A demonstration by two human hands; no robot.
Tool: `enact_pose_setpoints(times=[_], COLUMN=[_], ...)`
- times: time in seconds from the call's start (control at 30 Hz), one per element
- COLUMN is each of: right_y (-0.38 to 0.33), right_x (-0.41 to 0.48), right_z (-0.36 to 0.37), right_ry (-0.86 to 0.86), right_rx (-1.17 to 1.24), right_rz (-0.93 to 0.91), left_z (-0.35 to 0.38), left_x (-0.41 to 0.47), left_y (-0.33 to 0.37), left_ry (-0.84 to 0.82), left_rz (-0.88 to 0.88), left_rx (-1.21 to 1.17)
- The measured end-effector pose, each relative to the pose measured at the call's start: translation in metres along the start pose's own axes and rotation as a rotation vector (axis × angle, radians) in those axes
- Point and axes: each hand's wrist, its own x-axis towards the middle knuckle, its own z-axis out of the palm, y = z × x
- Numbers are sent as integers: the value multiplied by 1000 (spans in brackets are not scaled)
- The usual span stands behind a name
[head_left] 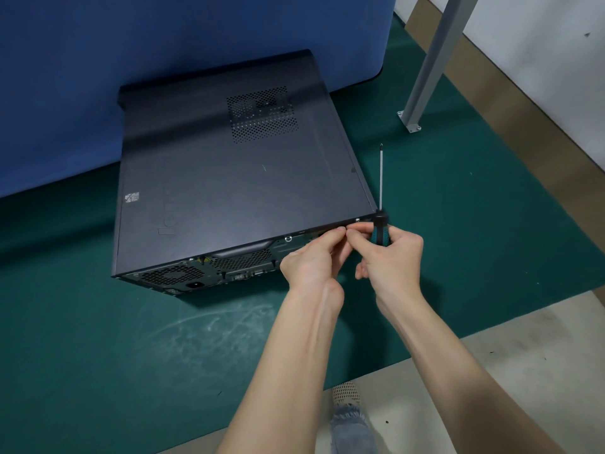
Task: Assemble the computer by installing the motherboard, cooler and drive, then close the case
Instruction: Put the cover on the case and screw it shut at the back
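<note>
Trouble is most likely at the rear lip of the black steel computer case (229, 178), which lies flat on the green-matted counter (98, 339) with its side panel already on. The left hand (311, 260) brings its fingertips together there in a pinch. Whatever they hold is hidden, probably a small screw, but I cannot tell. If so, it could slip and roll under the case or off the counter, since both hands crowd one spot. The right hand (393, 260) is curled round the black-and-teal-handled screwdriver (380, 231), and its thumb and forefinger reach towards the left fingertips. The shaft points up and away, so a careless turn could scratch the panel or cross-thread the screw.

By count, there are one case, one perforated vent patch (262, 114), one white sticker (132, 197), one screwdriver, two hands, one bright fastener head (357, 220) on the lip and one grey metal post (432, 60).
</note>
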Motion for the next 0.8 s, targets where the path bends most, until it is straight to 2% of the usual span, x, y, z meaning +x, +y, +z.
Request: enact_pose_setpoints(times=[0.33, 0.6, 0.8], right_y=[-4, 5, 14], right_x=[3, 3, 0], right_z=[-7, -5, 0], right_ry=[-99, -47, 4], right_rx=[-44, -62, -195], right_rz=[-2, -56, -206], left_z=[-8, -12, -7], left_x=[3, 1, -8], left_y=[2, -3, -11], left_ry=[-117, -149, -84], left_rz=[-18, -62, -95], left_rx=[75, 77, -45])
